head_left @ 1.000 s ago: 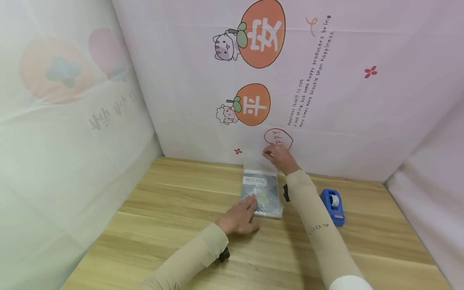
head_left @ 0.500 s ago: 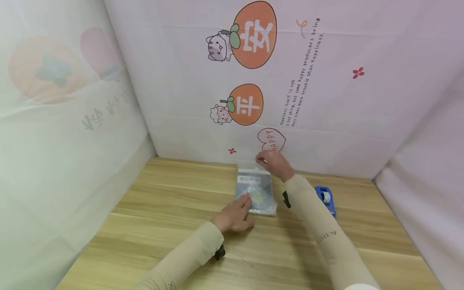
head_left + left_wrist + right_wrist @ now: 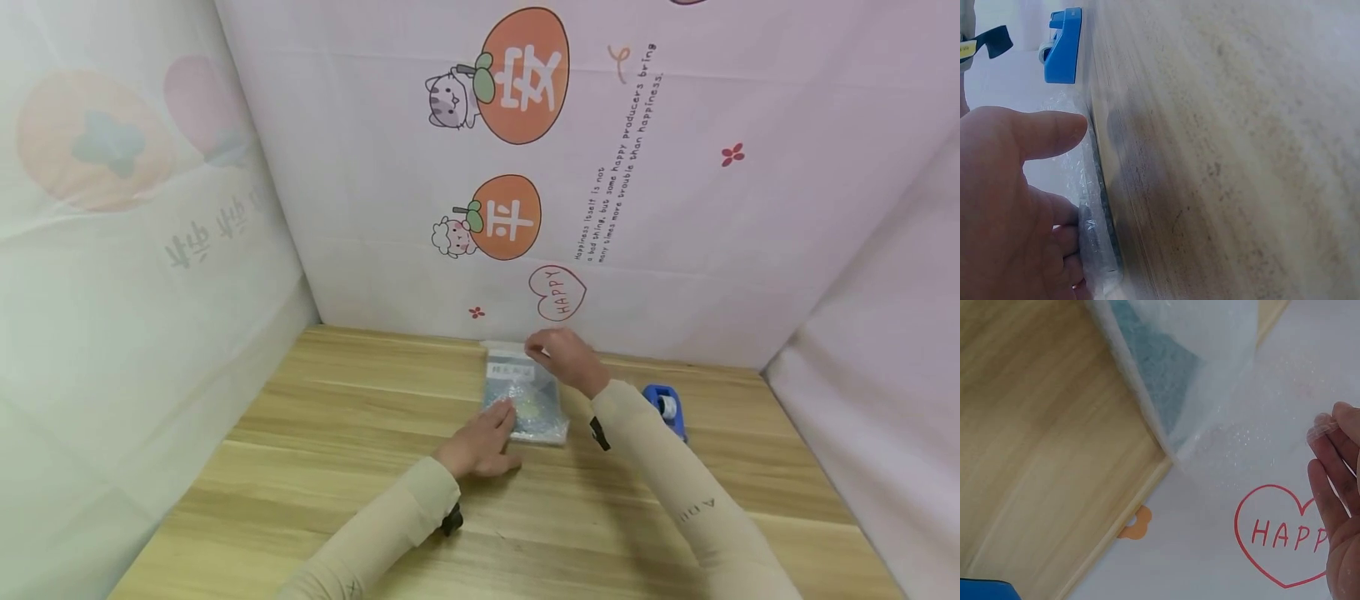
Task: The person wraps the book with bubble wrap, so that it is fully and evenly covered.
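A blue-grey book [image 3: 538, 390] with a pale title label lies wrapped in clear bubble wrap [image 3: 551, 435] near the back of the table. My left hand [image 3: 476, 446] rests on its lower left part with the fingers straight. In the left wrist view the thumb stands apart, beside the crinkled bubble wrap [image 3: 1094, 240]. Just above the book's upper right corner, my right hand [image 3: 566, 358] pinches the bubble wrap's edge between thumb and fingers. The right wrist view shows the bubble wrap [image 3: 1241, 434] stretching from the book to those fingertips.
A blue tape dispenser [image 3: 666, 410] with a roll of tape stands on the wooden table [image 3: 360, 417], right of the book and beside the right forearm. A white printed cloth [image 3: 390, 208] rises directly behind the table's back edge, with more cloth at both sides.
My right hand has come down from in front of the printed heart to the book's top edge, bringing the bubble wrap with it. The left hand stays on the book. The head view has shifted slightly.
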`<move>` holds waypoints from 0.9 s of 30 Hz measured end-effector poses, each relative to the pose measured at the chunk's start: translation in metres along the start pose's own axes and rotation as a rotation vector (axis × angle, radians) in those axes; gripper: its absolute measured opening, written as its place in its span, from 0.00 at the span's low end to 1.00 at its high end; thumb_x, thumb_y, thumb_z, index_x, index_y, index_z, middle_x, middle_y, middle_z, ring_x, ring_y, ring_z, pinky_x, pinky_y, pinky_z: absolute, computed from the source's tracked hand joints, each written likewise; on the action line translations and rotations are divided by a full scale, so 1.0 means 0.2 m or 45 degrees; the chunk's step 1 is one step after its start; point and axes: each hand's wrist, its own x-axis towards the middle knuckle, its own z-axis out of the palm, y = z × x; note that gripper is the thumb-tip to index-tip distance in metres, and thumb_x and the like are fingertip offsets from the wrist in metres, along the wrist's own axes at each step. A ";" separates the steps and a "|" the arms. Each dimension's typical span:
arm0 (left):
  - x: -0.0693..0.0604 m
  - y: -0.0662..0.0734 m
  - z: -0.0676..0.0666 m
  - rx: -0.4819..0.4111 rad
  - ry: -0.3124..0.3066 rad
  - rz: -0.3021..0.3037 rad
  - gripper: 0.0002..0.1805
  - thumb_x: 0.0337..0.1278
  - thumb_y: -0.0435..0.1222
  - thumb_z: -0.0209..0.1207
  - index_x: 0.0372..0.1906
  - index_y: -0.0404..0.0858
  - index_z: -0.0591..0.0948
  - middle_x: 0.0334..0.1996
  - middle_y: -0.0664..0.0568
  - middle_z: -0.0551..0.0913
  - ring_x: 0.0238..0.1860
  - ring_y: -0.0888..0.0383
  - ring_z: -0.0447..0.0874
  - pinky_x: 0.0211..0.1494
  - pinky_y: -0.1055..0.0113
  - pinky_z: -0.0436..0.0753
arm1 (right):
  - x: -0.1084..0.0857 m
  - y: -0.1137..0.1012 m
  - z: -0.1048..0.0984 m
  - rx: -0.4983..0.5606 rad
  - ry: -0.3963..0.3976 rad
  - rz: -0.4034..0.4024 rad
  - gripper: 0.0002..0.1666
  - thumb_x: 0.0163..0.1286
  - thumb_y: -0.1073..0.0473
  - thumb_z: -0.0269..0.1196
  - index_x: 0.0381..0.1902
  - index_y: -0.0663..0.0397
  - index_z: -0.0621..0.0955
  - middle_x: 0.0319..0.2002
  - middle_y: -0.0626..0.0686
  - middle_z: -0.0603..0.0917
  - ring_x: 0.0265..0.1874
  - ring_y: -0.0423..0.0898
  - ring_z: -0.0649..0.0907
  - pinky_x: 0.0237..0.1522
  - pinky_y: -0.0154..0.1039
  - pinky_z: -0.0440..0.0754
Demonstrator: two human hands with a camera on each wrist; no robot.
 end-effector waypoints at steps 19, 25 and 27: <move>0.00 0.00 -0.03 0.008 -0.005 0.007 0.47 0.77 0.56 0.53 0.85 0.32 0.52 0.87 0.42 0.47 0.88 0.47 0.44 0.90 0.54 0.53 | -0.15 -0.05 0.12 -0.033 -0.013 -0.057 0.06 0.72 0.68 0.69 0.43 0.61 0.90 0.41 0.56 0.93 0.42 0.50 0.91 0.50 0.47 0.91; 0.01 0.00 -0.01 -0.002 0.004 0.001 0.47 0.76 0.56 0.53 0.85 0.32 0.53 0.87 0.42 0.48 0.88 0.47 0.45 0.90 0.55 0.53 | -0.19 -0.04 0.18 -0.101 0.034 -0.136 0.04 0.70 0.68 0.70 0.40 0.59 0.91 0.40 0.54 0.94 0.41 0.50 0.92 0.47 0.45 0.92; 0.01 0.00 0.00 0.001 -0.005 -0.006 0.47 0.76 0.57 0.53 0.85 0.33 0.53 0.87 0.43 0.47 0.88 0.48 0.44 0.90 0.56 0.53 | -0.20 -0.03 0.21 -0.125 0.058 -0.185 0.03 0.69 0.68 0.70 0.38 0.58 0.91 0.38 0.54 0.94 0.40 0.49 0.92 0.46 0.45 0.92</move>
